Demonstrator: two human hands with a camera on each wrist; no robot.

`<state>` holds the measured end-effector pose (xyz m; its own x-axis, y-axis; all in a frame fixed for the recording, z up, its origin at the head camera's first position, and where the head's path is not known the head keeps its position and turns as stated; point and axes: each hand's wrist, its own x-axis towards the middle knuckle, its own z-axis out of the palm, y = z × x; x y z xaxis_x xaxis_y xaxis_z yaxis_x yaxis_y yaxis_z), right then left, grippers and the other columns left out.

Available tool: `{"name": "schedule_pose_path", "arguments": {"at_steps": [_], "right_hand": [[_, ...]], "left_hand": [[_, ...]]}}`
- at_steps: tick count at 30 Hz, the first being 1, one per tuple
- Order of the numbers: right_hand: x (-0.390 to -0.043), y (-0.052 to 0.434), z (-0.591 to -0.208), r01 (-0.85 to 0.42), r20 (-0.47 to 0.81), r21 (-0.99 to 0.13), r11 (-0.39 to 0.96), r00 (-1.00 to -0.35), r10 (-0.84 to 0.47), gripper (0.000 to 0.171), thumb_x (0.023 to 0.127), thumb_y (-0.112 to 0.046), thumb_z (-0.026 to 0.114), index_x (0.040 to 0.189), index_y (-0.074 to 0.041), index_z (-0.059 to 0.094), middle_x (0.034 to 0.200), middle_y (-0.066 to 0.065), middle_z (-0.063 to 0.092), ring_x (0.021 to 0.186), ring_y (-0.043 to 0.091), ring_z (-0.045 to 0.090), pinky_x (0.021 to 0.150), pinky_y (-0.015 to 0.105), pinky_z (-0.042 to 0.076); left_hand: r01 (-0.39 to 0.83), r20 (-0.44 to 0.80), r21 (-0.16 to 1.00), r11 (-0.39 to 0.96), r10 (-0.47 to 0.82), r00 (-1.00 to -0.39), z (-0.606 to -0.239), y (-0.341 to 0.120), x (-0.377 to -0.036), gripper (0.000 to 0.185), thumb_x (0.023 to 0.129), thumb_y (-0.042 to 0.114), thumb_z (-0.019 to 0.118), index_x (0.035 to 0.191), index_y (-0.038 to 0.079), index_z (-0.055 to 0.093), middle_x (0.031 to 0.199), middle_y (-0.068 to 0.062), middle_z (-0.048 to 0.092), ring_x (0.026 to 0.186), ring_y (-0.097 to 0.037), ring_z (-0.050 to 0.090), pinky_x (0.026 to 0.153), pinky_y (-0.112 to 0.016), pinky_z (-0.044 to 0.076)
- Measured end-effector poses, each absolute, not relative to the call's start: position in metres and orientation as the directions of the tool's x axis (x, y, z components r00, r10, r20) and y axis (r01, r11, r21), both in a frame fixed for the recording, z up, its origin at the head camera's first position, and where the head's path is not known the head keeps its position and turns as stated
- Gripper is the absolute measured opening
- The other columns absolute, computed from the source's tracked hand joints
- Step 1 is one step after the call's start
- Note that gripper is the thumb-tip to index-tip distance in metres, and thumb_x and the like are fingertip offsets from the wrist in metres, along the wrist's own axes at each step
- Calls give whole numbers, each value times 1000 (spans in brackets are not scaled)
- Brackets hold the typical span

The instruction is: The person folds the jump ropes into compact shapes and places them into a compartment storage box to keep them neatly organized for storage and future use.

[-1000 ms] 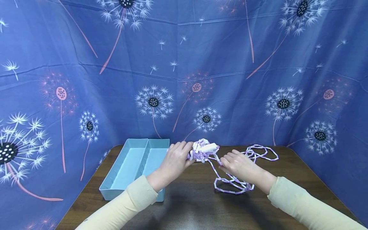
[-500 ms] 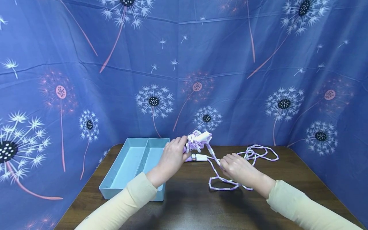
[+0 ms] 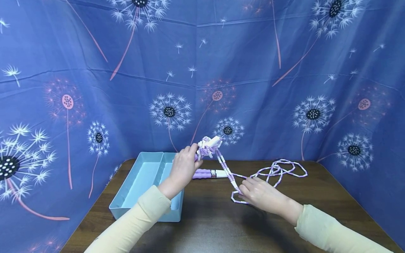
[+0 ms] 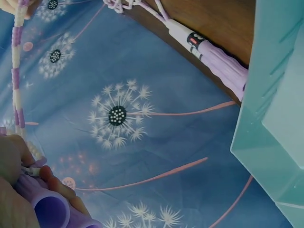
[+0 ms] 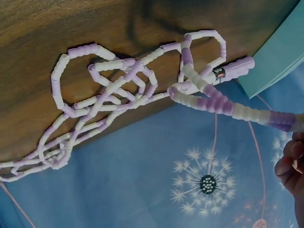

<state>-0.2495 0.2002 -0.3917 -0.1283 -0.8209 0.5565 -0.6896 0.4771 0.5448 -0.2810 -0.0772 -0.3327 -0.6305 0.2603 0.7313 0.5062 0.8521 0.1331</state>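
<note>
My left hand (image 3: 182, 168) was up off the table (image 3: 209, 225), fingers curled tight round a wound bundle of the purple-and-white beaded jump rope (image 3: 209, 146) with one handle in it. From the left wrist view I could see that handle's hollow purple end (image 4: 47, 209) sitting right in my grip. A strand (image 3: 225, 167) ran down taut from the bundle to my right hand (image 3: 259, 195), which lay low on the wood with its fingers closed over the rope where a small loop rested on the table. The second handle (image 3: 210, 173), purple grip and white end, lay flat on the table between my hands, just beside the tray. The rest of the rope sprawled in loose tangled loops (image 3: 278, 170) toward the far right of the table; the right wrist view showed those loops (image 5: 99, 99) crossing over each other on the wood.

The table was dark brown wood grain. A light blue tray (image 3: 148, 186) with two long compartments sat at its left side, near my left forearm. All round hung a blue cloth backdrop (image 3: 269, 70) printed with white and pink dandelion heads, creased along its folds.
</note>
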Motion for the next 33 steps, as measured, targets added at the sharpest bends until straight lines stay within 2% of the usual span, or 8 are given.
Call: {"name": "schedule_pose_path", "arguments": {"at_steps": [10,14,21,29,33], "right_hand": [[-241,194,-380,-675,478,609,417,-107,-872,36,103,-26,26,81,-12,50,70,-4,44,63,15,44,56,29,38],[-238,191,-374,-679,455,621,391,-94,-886,34,102,-26,28,80,-11,49,71,-2,42,64,16,41,56,29,36],[-232,184,-363,-665,380,656,357,-117,-918,28,100,-22,28,86,-12,50,77,0,45,72,20,46,65,32,38],[-223,175,-347,-593,290,758,273,-68,-954,29,98,-15,24,87,-11,50,77,1,45,75,21,49,68,34,39],[-220,173,-336,-571,275,781,252,-47,-960,26,95,-13,26,88,-12,51,77,1,47,75,20,50,66,32,36]], "left_hand": [[379,712,24,925,250,-656,-339,-81,-289,44,71,28,79,100,9,52,72,-9,57,63,-30,58,50,-40,40],[338,699,-18,941,254,-669,-342,-81,-290,47,72,31,79,102,9,51,72,-9,56,63,-31,58,51,-39,41],[299,696,-44,953,244,-675,-343,-77,-293,46,72,32,79,101,8,51,71,-10,56,61,-30,57,49,-39,40],[233,665,-121,965,253,-703,-344,-65,-289,48,73,38,78,104,12,53,73,-10,58,65,-29,60,52,-39,42],[202,682,-173,964,265,-682,-347,-61,-288,47,71,38,79,100,13,53,73,-9,58,64,-28,58,52,-38,40]]}}
